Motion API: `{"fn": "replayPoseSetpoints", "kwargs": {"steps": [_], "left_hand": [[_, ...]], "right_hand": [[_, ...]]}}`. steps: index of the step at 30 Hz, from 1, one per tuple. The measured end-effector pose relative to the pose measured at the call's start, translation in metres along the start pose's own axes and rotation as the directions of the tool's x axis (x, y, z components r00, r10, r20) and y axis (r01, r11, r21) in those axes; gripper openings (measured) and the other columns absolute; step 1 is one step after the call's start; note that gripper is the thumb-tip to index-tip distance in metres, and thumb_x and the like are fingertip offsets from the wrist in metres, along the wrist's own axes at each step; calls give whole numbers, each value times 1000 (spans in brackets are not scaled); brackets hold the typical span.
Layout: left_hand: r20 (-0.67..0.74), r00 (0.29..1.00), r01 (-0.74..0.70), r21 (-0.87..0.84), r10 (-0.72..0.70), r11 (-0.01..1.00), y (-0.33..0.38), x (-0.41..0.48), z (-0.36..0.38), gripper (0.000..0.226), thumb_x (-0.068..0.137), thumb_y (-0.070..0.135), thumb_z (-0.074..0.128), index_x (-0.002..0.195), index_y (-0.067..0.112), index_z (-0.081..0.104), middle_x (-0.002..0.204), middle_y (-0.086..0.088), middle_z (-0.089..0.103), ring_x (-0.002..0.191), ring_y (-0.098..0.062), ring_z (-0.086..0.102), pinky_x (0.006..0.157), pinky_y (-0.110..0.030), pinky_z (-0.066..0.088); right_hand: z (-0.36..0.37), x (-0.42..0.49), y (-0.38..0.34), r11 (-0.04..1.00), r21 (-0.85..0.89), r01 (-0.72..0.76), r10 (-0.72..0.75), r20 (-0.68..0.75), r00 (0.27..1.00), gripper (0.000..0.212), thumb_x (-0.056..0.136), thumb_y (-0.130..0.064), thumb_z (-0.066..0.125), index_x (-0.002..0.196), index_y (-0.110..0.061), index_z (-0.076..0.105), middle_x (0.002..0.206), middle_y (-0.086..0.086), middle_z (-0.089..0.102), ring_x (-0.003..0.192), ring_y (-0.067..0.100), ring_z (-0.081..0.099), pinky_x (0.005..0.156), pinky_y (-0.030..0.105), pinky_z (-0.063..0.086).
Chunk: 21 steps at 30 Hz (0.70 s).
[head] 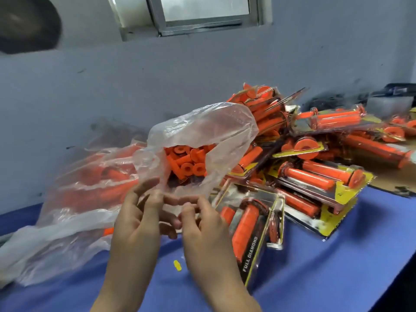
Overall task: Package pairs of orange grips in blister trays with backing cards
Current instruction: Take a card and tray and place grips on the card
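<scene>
A large clear plastic bag (202,129) lies open on the blue table, with several loose orange grips (186,161) inside its mouth. My left hand (137,212) and my right hand (200,219) meet just below that mouth, their fingertips pinching the thin plastic of the bag's near edge. A blister pack (249,228) with two orange grips on a yellow and black card marked FULL DIAMOND leans beside my right hand. Whether my fingers hold anything besides the film is hidden.
A heap of finished blister packs (315,158) fills the right half of the blue table (326,278). A second bag of grips (90,192) lies at the left. A small yellow scrap (177,265) sits near my wrists. The wall stands close behind.
</scene>
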<state>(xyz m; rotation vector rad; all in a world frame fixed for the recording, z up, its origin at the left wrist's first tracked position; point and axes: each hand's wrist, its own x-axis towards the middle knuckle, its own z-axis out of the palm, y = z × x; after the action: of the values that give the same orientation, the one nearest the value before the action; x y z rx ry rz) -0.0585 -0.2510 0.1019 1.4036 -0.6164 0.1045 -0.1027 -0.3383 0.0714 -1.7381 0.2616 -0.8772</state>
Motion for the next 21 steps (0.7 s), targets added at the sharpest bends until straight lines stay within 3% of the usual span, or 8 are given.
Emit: {"fn": "replayPoseSetpoints", "kwargs": {"steps": [2,6,10,15,17,19,21], "left_hand": [[-72,996,64,53,-60,997,-8,-3,-32,20,101,17,49,115,27,60,83,-4,72,56,-13,59,50,-22,51],[-174,973,167,91,-149,982,-22,-16,-98,20,100,8,49,110,21,62,71,2,69,49,-6,53,44,-19,47],[-307,926,283,179,-220,942,-25,-28,-162,16,101,8,49,104,18,62,63,7,65,45,-7,50,41,-20,42],[-326,934,272,373,-150,887,-6,-47,-239,13,100,19,52,96,27,62,67,13,65,45,-7,52,44,-21,42],[-377,922,253,420,-86,871,8,-55,-271,16,100,20,51,95,30,62,73,12,67,47,-8,55,49,-24,45],[-493,870,231,453,26,861,25,-64,-303,19,100,19,51,91,32,62,74,10,68,54,-11,60,56,-31,49],[-615,762,191,515,205,836,45,-75,-330,20,98,18,51,89,33,62,74,8,67,64,-14,63,63,-35,52]], "right_hand": [[25,-9,-4,988,-131,79,-59,147,987,18,99,-36,38,105,-31,55,100,-9,65,92,13,60,78,36,47],[83,-35,-10,923,-335,190,-36,418,908,11,99,-30,37,104,-28,47,108,-2,63,97,26,60,65,34,31],[139,-57,-22,881,-376,287,-15,584,811,11,96,-26,39,101,-25,49,104,-5,63,91,27,61,64,38,40],[198,-91,-46,890,-295,347,-70,665,744,12,97,-28,37,96,-31,48,98,-8,61,86,23,58,73,44,48],[219,-109,-57,909,-243,338,-92,674,733,20,101,-31,34,113,-38,48,109,-13,60,93,19,58,78,43,49],[239,-131,-67,907,-189,377,-146,699,700,32,103,-37,34,133,-45,38,125,-19,53,105,12,55,83,40,49],[258,-154,-79,870,-107,482,-266,721,640,37,103,-41,33,139,-47,30,129,-22,45,113,6,49,83,32,47]]}}
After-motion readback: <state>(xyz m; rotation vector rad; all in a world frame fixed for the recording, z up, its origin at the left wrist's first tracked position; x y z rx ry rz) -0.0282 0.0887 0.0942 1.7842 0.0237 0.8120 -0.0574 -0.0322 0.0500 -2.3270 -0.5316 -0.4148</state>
